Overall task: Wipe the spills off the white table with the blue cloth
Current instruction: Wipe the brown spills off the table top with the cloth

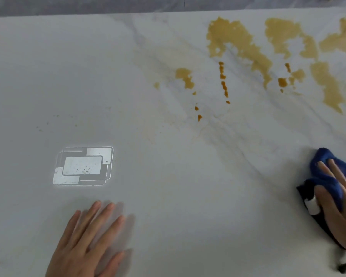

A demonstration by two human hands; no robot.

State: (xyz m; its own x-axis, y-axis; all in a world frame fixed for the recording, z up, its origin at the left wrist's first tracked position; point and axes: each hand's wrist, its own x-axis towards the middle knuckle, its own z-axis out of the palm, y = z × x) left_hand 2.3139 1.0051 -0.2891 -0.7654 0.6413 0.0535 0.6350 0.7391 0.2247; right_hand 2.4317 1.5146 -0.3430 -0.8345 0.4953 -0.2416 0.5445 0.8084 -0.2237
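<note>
The white marbled table (pixel 128 76) fills the view. Brown-orange spills (pixel 238 41) spread over its far right part, with drips (pixel 223 80) and small spots (pixel 198 112) running toward the middle and faint smears around them. The blue cloth (pixel 324 172) lies bunched on the table at the right edge, near side of the spills. My right hand (pixel 340 200) presses flat on top of it, fingers stretched out. A white label (pixel 312 205) shows on the cloth's dark edge. My left hand (pixel 88 240) rests flat on the table at the lower left, fingers spread, holding nothing.
A bright reflection of overlapping rectangles (pixel 83 166) shines on the table left of centre. A few tiny brown specks (pixel 48 122) dot the left part. The table's far edge (pixel 88 14) runs along the top, with grey floor beyond.
</note>
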